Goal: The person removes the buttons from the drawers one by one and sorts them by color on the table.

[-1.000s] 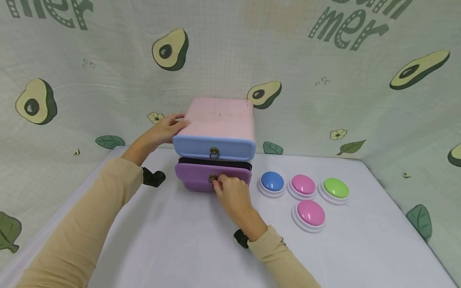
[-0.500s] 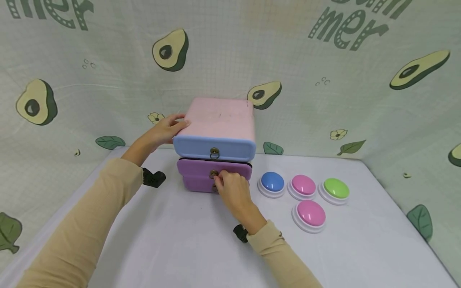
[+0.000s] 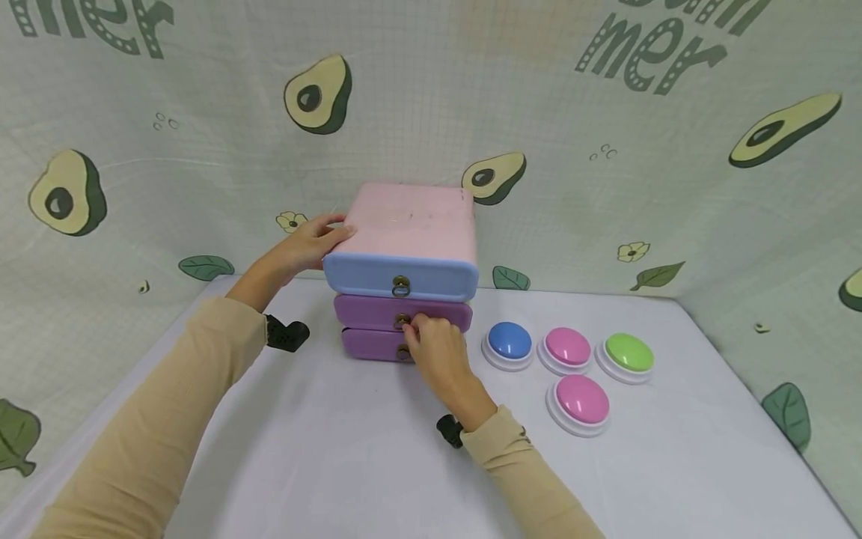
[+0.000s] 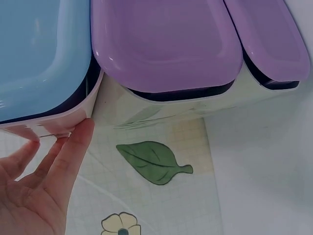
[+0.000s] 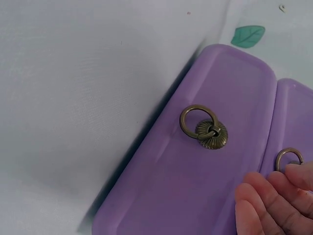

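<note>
Mid-frame, the drawer cabinet (image 3: 411, 221) risked sliding if the spread left hand (image 3: 315, 239) slipped while the right hand (image 3: 439, 361), grip unclear, pushed.

Four coloured buttons (image 3: 568, 345), white tabletop (image 3: 323, 457)

A pink-topped drawer cabinet (image 3: 411, 221) has a blue drawer (image 3: 357, 275), two purple drawers (image 3: 367, 312) and bronze ring pulls (image 5: 212, 136). Blue, pink and green push buttons (image 3: 509, 340) have white bases (image 3: 572, 428); the pale backdrop (image 3: 404, 127) bears avocado prints (image 3: 326, 71).
</note>
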Available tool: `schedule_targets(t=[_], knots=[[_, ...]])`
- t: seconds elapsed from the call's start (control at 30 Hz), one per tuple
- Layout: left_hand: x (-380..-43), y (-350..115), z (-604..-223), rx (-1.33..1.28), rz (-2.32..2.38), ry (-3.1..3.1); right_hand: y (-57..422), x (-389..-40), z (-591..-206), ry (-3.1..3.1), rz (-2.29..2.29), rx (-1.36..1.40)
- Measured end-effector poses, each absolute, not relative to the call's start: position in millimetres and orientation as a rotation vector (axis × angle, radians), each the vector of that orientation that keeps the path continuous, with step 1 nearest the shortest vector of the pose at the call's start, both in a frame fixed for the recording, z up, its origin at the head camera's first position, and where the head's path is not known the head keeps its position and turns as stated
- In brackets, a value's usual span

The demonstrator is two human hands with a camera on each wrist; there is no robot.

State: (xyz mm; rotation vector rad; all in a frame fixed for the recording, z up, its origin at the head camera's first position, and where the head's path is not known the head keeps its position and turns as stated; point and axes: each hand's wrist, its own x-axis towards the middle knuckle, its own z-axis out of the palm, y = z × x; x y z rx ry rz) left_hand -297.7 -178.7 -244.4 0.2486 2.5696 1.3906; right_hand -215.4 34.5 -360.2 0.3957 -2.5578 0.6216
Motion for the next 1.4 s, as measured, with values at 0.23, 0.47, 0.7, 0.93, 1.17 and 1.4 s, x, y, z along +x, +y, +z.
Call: schedule_targets(t=[0.23,0.47,0.7,0.93,1.17,1.4], knots=[[-295.7,-178.3,-243.3,0.251,1.388,2.570,34.2,-218.1,-359.4,-2.579,0.631,0.380],[-295.4,-178.0,-242.7,0.249,1.393,2.566,33.8,-217.5,-356.9,-2.607,0.647,0.377],[-294.0,-178.3,-242.5,0.243,1.396,2.563,36.1,-215.2,-356.7,-2.614,0.702,0.431],[-295.0,-177.7,-242.1,0.246,1.399,2.561,39.9,-211.0,-360.2,-2.636,0.740,0.452],[-294.5,-177.2,-241.4,0.244,1.394,2.573,43.5,-205.4,-369.2,-2.692,0.753,0.486],[-295.4,-177.4,-243.5,0.245,1.404,2.557,43.5,-202.2,-382.3,-2.786,0.741,0.589]])
